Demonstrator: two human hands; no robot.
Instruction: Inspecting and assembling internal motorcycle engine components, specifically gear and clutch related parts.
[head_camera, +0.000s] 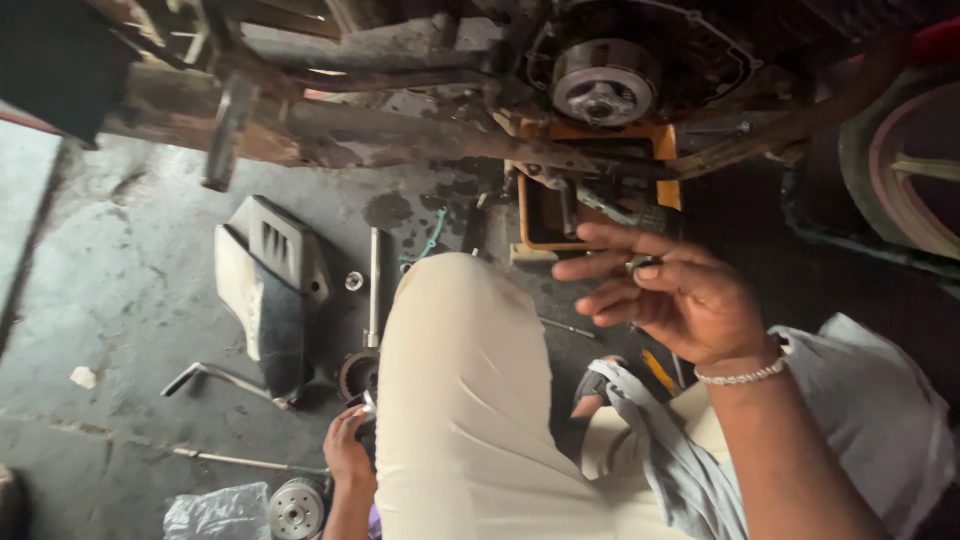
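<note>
Grey, oil-stained concrete floor (120, 300) takes up the whole left side, with a bent metal lever (205, 377) lying on it and a white and black plastic side cover (268, 290) propped just beside that. Right of the cover there's a small nut (354, 281) and a long steel tube (374, 290) running down to a round dark part (357, 374).

Low in the picture my left hand (348, 452) sits by my cream trouser leg (460, 400). Its fingers are curled around something small and dark with a bit of shine, but the knee hides most of it, so I can't tell what it is. A ribbed metal wheel (296, 509) lies just below that hand, next to a crumpled clear plastic bag (215, 512).

Further right, my right hand (670, 295) is up in the air, fingers spread and loose, thumb and forefinger pinching a small dark ring (645, 264). A beaded bracelet (742, 376) sits on that wrist. Above it hangs the rusty frame (400, 140) and an open engine side with a round grey steel hub (603, 82), over an orange tray (663, 150).
</note>
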